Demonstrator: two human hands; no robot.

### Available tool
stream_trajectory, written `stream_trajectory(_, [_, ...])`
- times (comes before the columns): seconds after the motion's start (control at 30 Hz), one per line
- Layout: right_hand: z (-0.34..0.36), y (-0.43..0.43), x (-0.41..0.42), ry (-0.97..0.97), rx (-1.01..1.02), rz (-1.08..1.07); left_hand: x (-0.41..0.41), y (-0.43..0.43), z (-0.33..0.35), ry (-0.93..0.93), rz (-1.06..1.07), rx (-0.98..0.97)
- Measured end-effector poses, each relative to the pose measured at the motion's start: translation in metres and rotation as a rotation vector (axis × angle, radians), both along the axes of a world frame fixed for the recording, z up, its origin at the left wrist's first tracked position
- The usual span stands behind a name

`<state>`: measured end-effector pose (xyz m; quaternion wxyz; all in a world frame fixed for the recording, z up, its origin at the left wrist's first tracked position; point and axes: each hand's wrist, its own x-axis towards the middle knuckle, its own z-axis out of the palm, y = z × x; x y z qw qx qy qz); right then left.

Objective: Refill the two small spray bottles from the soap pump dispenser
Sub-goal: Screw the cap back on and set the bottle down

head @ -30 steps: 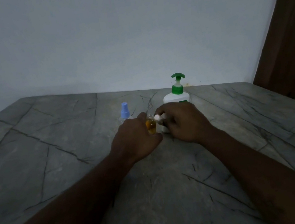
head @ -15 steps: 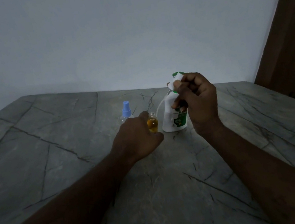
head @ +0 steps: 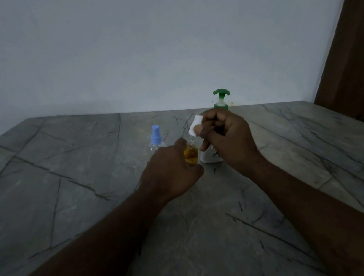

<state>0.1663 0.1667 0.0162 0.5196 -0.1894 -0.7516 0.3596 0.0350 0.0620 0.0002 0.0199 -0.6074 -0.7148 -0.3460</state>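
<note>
1 amber bottle (head: 191,155), 1 blue-capped bottle (head: 156,137) and 1 dispenser (head: 221,94) stand.

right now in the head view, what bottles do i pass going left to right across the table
blue-capped spray bottle → open amber bottle, gripped by the left hand → soap pump dispenser, behind the right hand holding the white spray cap

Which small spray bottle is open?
The amber bottle held by the left hand: its neck is bare. The clear bottle behind it has a blue spray cap on.
</note>
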Motion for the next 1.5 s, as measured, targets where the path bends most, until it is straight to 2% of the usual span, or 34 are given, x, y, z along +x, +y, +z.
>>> stream_trajectory(0.1, [-0.0099, 0.0025, -0.0022, -0.118, 0.092, 0.004, -0.0006, 0.0013, -0.0028, -0.003, 0.000, 0.020])
stream_trajectory(0.3, [-0.0111, 0.0065, -0.0004, -0.152, 0.134, 0.021, -0.0012, 0.0041, -0.0052, -0.051, -0.014, 0.006])
stream_trajectory(0.9, [-0.0103, 0.0057, 0.0003, -0.179, 0.253, -0.122, -0.0028, 0.0085, -0.0068, -0.046, 0.020, 0.024])
stream_trajectory(1.1, [-0.0102, 0.0060, 0.0060, -0.185, 0.234, -0.074, -0.0023, 0.0085, -0.0064, -0.064, 0.021, 0.009])
stream_trajectory(1.5, [-0.0103, 0.0055, 0.0045, -0.231, 0.283, -0.109, -0.0036, 0.0087, -0.0083, -0.034, 0.026, 0.027])
